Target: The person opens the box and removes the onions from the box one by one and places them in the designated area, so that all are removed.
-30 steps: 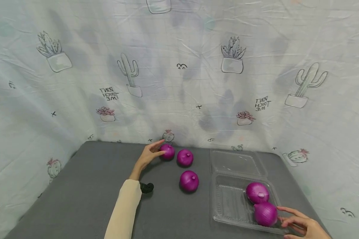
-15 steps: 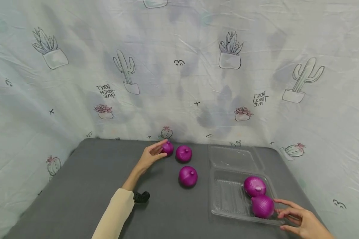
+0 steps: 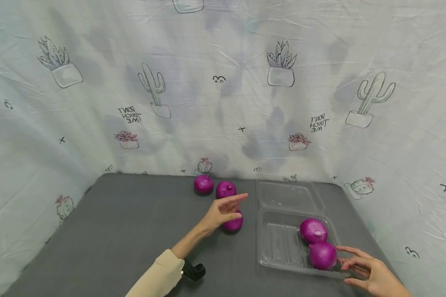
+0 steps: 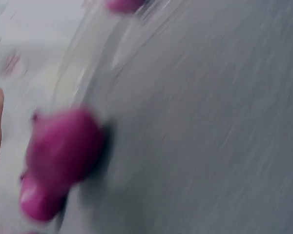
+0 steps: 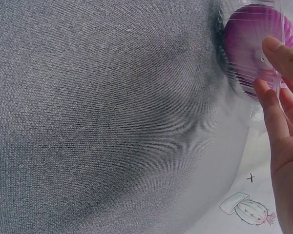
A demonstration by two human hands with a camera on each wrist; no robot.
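Note:
My left hand (image 3: 221, 214) hovers over the middle of the table with fingers extended and thumb apart, holding nothing. It partly covers a purple onion (image 3: 233, 225) below it. A second onion (image 3: 226, 188) lies just behind the fingers, and a third (image 3: 203, 185) is at the back edge. At the right, a clear plastic clamshell container (image 3: 280, 247) has two onions, one farther back (image 3: 313, 230) and one nearer (image 3: 323, 256). My right hand (image 3: 369, 270) is at the container's right side, fingers loosely spread at its rim beside the nearer onion (image 5: 244, 39).
The container's clear lid (image 3: 288, 196) lies folded back flat toward the curtain. A pale curtain (image 3: 223, 103) printed with cacti surrounds the grey table (image 3: 115, 239). The black wrist device (image 3: 194, 271) sits on my left wrist.
My left hand has left the onion at the back edge and moved right and nearer, over the front onion. My right hand stays by the container. The onions keep their places.

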